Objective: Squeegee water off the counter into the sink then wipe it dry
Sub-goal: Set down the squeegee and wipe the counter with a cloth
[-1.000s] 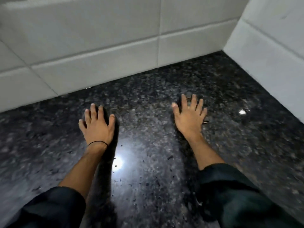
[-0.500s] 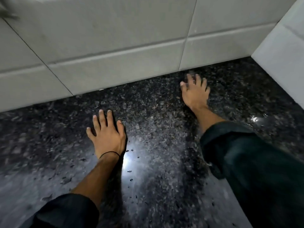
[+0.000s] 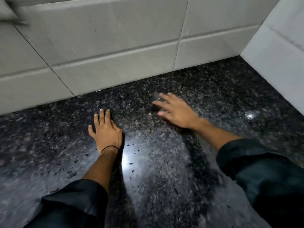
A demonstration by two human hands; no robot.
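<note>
A dark speckled granite counter (image 3: 164, 170) fills the lower view, glossy with small water droplets (image 3: 130, 163) near a bright light reflection. My left hand (image 3: 106, 130) lies flat on the counter, fingers together, holding nothing; a thin black band circles its wrist. My right hand (image 3: 175, 109) is spread flat on the stone further back and right, fingers pointing left, blurred by motion. It holds nothing. No squeegee, cloth or sink is in view.
White tiled walls (image 3: 115, 60) rise behind the counter and at the right (image 3: 279, 55), meeting in a corner at the back right. A small wet glint (image 3: 250, 114) lies near the right wall. Dark sleeves cover both forearms.
My right hand has swept from near the back wall toward me and turned its fingers leftward. My left hand stayed flat in about the same spot.
</note>
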